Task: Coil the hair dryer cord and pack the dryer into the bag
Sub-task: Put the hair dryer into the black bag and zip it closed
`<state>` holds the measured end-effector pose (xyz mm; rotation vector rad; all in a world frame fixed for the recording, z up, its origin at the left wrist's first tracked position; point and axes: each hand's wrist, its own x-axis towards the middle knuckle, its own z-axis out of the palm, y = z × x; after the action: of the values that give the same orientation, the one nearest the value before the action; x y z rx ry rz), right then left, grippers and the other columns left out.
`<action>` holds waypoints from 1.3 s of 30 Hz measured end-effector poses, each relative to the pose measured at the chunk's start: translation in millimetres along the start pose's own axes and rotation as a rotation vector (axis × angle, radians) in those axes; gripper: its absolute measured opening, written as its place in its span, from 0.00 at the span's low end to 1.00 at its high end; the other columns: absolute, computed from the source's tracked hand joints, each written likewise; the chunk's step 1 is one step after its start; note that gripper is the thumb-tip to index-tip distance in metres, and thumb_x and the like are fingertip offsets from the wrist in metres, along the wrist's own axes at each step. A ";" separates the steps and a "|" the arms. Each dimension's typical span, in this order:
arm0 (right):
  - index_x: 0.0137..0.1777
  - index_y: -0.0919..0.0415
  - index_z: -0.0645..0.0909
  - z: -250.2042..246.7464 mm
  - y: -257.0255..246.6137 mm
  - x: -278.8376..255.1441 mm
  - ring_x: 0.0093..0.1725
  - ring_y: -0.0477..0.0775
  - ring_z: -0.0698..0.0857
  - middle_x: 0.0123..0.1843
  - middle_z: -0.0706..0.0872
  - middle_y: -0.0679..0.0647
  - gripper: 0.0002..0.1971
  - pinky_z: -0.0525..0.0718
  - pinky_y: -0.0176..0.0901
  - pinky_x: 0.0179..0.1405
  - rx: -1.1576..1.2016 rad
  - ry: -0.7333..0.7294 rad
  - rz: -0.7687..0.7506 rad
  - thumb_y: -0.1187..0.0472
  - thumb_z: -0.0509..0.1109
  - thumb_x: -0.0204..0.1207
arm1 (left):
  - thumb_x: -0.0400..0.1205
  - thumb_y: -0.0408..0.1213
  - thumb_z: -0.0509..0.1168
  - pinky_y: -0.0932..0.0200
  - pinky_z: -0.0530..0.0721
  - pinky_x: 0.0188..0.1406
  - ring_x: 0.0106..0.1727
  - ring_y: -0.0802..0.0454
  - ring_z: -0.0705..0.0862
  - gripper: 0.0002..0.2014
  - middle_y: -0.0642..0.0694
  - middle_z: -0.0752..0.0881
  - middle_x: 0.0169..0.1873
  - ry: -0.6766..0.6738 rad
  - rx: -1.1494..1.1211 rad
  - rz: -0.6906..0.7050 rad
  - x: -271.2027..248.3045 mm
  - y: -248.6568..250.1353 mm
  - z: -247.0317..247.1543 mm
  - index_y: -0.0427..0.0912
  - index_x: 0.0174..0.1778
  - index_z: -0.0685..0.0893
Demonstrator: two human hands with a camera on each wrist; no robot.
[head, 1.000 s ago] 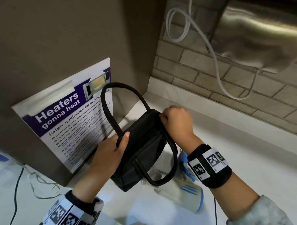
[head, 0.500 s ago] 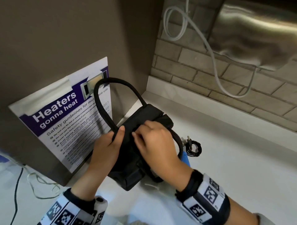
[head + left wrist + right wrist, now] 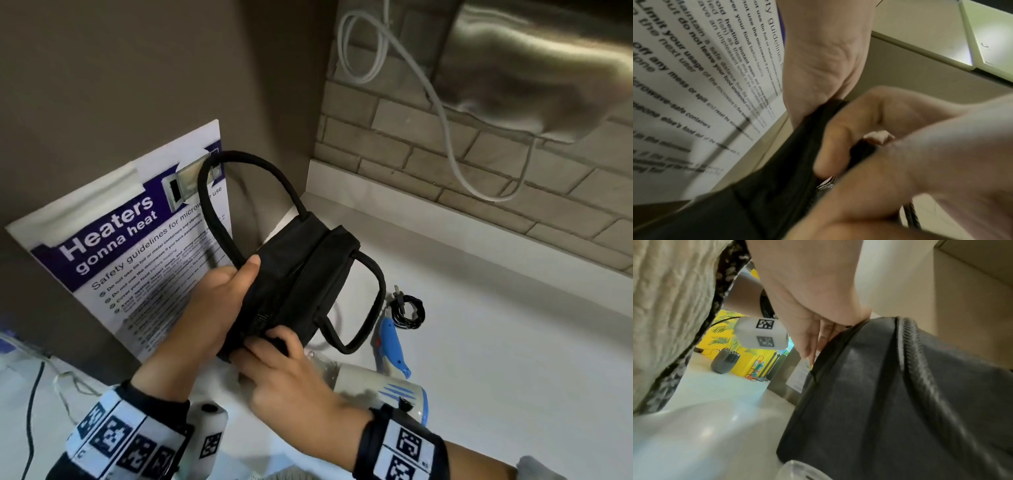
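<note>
A black bag (image 3: 301, 274) with two loop handles is held tilted above the white counter (image 3: 496, 342). My left hand (image 3: 236, 287) grips its left side, thumb on top. My right hand (image 3: 272, 341) pinches the bag's near end, and in the left wrist view a small metal zipper pull (image 3: 826, 185) shows between its fingers. The white and blue hair dryer (image 3: 380, 383) lies on the counter to the right of the bag, partly behind my right wrist. Its black cord (image 3: 409, 310) lies coiled by the blue handle (image 3: 390, 339). The bag's inside is hidden.
A microwave safety poster (image 3: 137, 257) leans on the brown wall just left of the bag. Behind the counter runs a brick wall (image 3: 445, 164) with a hanging white cable (image 3: 445, 120) and a steel fixture (image 3: 534, 68) above. Thin cables (image 3: 37, 394) lie at the lower left.
My right hand has slid along the bag's top from the far end to the near end. The bag has tilted, and the dryer and coiled cord now show beside it.
</note>
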<state>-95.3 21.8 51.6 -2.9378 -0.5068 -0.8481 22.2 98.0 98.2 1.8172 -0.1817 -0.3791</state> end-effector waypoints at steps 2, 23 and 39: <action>0.39 0.53 0.84 -5.7 -2.3 0.2 0.60 0.51 0.82 0.53 0.86 0.47 0.05 0.71 0.48 0.65 0.013 -0.010 0.081 0.62 0.69 0.74 | 0.80 0.56 0.62 0.53 0.74 0.33 0.31 0.48 0.77 0.30 0.40 0.78 0.27 0.004 0.046 0.025 -0.1 -0.5 -1.0 0.24 0.38 0.77; 0.68 0.52 0.77 -90.5 34.9 -7.3 0.64 0.54 0.77 0.64 0.78 0.53 0.18 0.67 0.48 0.64 0.153 -0.138 0.393 0.55 0.65 0.78 | 0.82 0.44 0.62 0.49 0.85 0.46 0.44 0.53 0.86 0.11 0.50 0.87 0.45 0.202 0.419 0.428 -18.4 3.9 -9.4 0.45 0.58 0.79; 0.68 0.53 0.74 -28.1 199.1 -102.2 0.53 0.67 0.83 0.56 0.84 0.62 0.19 0.81 0.54 0.50 -0.003 -0.626 0.955 0.47 0.60 0.81 | 0.81 0.56 0.57 0.51 0.84 0.42 0.34 0.57 0.85 0.13 0.51 0.88 0.33 -0.533 0.600 0.338 -86.8 15.1 68.2 0.51 0.45 0.79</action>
<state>-127.2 -200.7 31.7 -2.8288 0.8460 0.1785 -81.6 59.5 110.6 2.1765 -1.0528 -0.6038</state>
